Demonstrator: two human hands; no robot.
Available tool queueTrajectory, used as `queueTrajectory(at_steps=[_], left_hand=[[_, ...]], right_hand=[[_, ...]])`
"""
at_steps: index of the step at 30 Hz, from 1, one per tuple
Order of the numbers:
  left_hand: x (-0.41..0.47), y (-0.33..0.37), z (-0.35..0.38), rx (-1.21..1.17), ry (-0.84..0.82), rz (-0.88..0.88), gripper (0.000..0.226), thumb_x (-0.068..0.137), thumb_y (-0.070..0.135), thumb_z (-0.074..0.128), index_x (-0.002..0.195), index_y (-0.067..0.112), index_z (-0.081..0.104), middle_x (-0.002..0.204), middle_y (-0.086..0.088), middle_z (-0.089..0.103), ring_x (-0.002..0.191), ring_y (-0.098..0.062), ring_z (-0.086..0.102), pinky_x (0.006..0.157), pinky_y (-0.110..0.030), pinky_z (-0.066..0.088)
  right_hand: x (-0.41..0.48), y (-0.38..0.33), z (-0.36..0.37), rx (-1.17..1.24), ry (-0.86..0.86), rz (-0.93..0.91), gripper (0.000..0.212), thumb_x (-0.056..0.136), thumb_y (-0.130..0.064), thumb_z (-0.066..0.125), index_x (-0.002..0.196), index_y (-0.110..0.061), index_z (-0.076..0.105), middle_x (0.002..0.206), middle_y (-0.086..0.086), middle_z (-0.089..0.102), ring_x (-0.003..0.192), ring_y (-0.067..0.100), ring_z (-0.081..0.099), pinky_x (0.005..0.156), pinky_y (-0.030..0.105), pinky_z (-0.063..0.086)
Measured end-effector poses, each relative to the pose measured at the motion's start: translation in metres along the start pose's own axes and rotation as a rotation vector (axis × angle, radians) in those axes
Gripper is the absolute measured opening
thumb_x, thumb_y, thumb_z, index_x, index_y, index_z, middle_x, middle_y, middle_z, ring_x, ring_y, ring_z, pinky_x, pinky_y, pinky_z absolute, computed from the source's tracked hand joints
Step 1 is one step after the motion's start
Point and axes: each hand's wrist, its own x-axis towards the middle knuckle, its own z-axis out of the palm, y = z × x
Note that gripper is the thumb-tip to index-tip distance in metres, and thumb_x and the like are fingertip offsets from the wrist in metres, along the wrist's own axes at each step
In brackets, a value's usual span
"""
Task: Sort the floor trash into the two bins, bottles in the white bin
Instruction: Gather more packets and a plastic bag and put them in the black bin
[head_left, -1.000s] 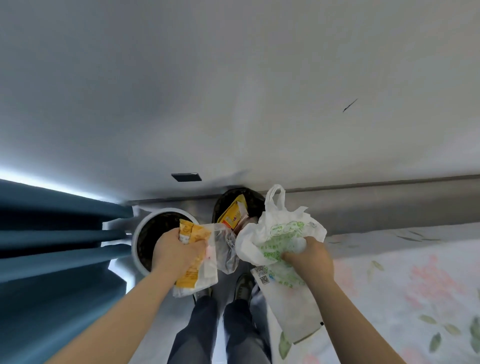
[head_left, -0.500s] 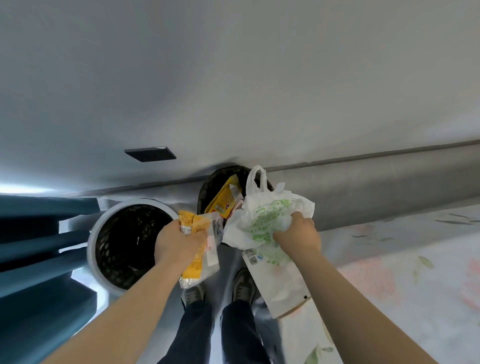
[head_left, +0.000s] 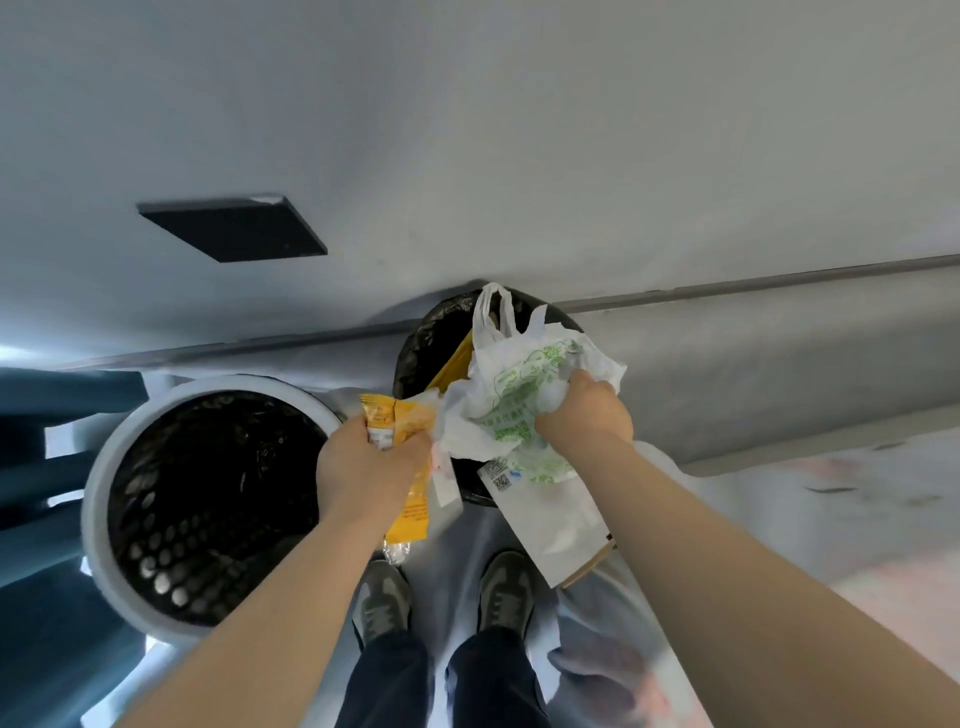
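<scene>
A pale grey wall (head_left: 519, 130) fills the upper view and closes off the far side, and a grey skirting band (head_left: 753, 353) runs along its foot. A folded blue curtain (head_left: 47, 467) hems the left edge, and a pale floral sheet (head_left: 841, 499) lies on the right. That leaves only a narrow strip of pale floor (head_left: 441, 582), where the person's two grey shoes (head_left: 382, 597) stand. The round white bin with a black mesh liner (head_left: 96, 519) sits at the left, its mouth open and unobstructed. The smaller black bin lined with a black bag (head_left: 434, 332) stands against the wall just beside it. A yellow packet (head_left: 453, 364) leans inside the black bin. Both bare forearms reach forward from the lower corners and converge above the gap between the bins. The left hand (head_left: 363, 467) is curled tightly round a yellow snack wrapper (head_left: 410, 514) whose tail hangs below the fist, near the white bin's rim. The right hand (head_left: 584, 415) clenches a crumpled white plastic bag with green print (head_left: 519, 395) over the black bin's mouth. A flat white paper pouch with a printed code (head_left: 550, 519) hangs beneath that fist.
</scene>
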Motion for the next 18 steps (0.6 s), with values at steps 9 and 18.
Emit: queueTrajectory(at_steps=[9, 18], left_hand=[[0.037, -0.035, 0.019, 0.015, 0.003, -0.035, 0.011, 0.078, 0.025, 0.073, 0.082, 0.016, 0.067, 0.077, 0.003, 0.068, 0.071, -0.014, 0.065, 0.06, -0.024, 0.049], [0.047, -0.041, 0.02, 0.043, -0.004, -0.019, 0.013, 0.077, 0.025, 0.075, 0.074, 0.019, 0.063, 0.073, 0.004, 0.065, 0.07, -0.014, 0.063, 0.058, -0.023, 0.047]], right_hand=[[0.038, -0.006, 0.041, -0.192, -0.054, -0.015, 0.043, 0.084, -0.026, 0.067, 0.121, -0.01, 0.051, 0.122, 0.007, 0.053, 0.105, 0.026, 0.059, 0.074, 0.033, 0.05], [0.016, 0.003, 0.036, -0.23, 0.065, -0.287, 0.097, 0.078, -0.058, 0.065, 0.152, -0.022, 0.013, 0.156, 0.012, 0.018, 0.139, 0.036, 0.025, 0.112, 0.048, 0.03]])
